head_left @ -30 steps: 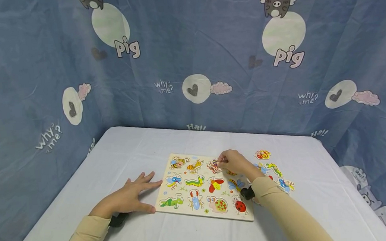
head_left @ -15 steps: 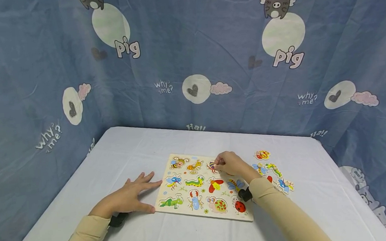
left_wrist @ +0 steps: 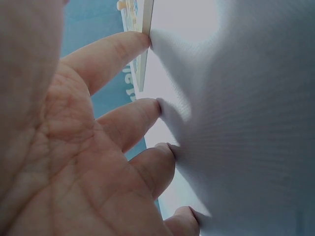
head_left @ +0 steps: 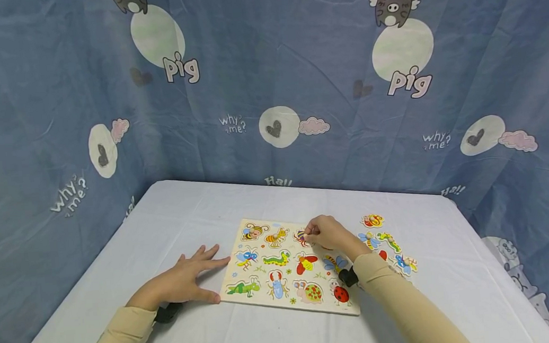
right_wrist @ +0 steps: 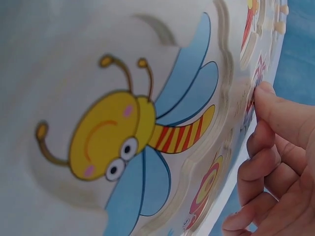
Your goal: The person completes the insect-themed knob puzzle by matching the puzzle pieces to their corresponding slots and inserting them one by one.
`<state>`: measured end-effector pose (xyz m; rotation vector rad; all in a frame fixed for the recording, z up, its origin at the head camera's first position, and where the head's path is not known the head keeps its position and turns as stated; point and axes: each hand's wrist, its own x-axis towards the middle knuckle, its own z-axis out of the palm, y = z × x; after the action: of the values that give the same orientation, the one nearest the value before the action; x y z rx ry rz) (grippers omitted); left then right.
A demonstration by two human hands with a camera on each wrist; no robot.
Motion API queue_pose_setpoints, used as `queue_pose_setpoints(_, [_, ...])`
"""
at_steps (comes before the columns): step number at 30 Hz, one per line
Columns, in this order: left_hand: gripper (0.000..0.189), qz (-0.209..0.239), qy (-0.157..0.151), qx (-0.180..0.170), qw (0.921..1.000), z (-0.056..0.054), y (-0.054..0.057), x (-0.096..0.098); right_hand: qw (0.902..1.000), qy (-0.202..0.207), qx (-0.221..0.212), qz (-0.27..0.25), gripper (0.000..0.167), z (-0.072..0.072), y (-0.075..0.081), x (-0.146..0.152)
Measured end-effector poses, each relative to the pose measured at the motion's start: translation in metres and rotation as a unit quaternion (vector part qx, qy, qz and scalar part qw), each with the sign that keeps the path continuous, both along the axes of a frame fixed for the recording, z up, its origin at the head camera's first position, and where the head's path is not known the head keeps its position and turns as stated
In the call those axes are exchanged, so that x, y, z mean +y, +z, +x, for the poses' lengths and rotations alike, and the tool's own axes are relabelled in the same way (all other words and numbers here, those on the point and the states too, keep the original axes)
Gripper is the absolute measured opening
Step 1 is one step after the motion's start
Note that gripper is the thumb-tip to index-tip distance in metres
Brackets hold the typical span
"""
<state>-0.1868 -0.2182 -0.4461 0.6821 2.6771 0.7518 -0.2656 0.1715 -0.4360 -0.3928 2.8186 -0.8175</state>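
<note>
A wooden insect puzzle board (head_left: pixel 259 298) lies flat on the white table. At its far side my right hand (head_left: pixel 325 233) pinches a striped spider puzzle piece (head_left: pixel 300 236) between thumb and index finger, over the spider spot in the top row. The right wrist view shows the thumb tip (right_wrist: pixel 266 87) down at the spider, whose knob is hidden, with a dragonfly picture (right_wrist: pixel 113 132) in a recess nearer the camera. My left hand (head_left: pixel 186 276) is spread out at the board's left edge; in the left wrist view one finger (left_wrist: pixel 123 45) touches that edge and others rest on the cloth.
Loose insect pieces lie right of the board: a red and yellow one (head_left: pixel 372 220), a green caterpillar (head_left: pixel 390 241), a blue-winged one (head_left: pixel 369 240) and a blue one (head_left: pixel 406 264). My right forearm partly covers this group. A blue printed curtain (head_left: pixel 268 76) hangs behind the table.
My right hand shifted slightly left and nearer over the spider spot between the first two frames, then stayed almost still. The left hand and the board hold their place.
</note>
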Motion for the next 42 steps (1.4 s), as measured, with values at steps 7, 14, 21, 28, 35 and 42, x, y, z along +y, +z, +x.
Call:
queue_pose_setpoints(7, [0.093, 0.001, -0.001, -0.001, 1.0000, 0.000, 0.001, 0.000, 0.9996, -0.020, -0.015, -0.011, 0.008, 0.001, -0.001, -0.001])
queue_pose_setpoints(14, [0.093, 0.004, 0.000, -0.003, 1.0000, 0.000, 0.000, -0.001, 0.9991, -0.033, -0.025, -0.011, 0.010, 0.001, 0.000, -0.003])
queue_pose_setpoints(21, [0.093, 0.003, 0.000, -0.005, 1.0000, 0.000, -0.001, -0.001, 0.9987, -0.035, -0.033, -0.018, 0.011, 0.000, 0.001, 0.000])
queue_pose_setpoints(28, [0.093, 0.002, -0.001, -0.002, 1.0000, 0.000, 0.000, -0.001, 0.9995, 0.019, -0.010, -0.025, 0.015, -0.002, 0.007, 0.006])
queue_pose_setpoints(35, [0.092, -0.003, 0.004, 0.000, 1.0000, 0.000, 0.002, -0.003, 0.9997, 0.012, 0.005, -0.022, 0.017, -0.011, 0.002, 0.014])
queue_pose_setpoints(42, [0.092, 0.004, 0.002, -0.008, 1.0000, -0.001, 0.000, -0.003, 0.9997, -0.022, 0.004, -0.011, 0.019, -0.015, 0.001, 0.037])
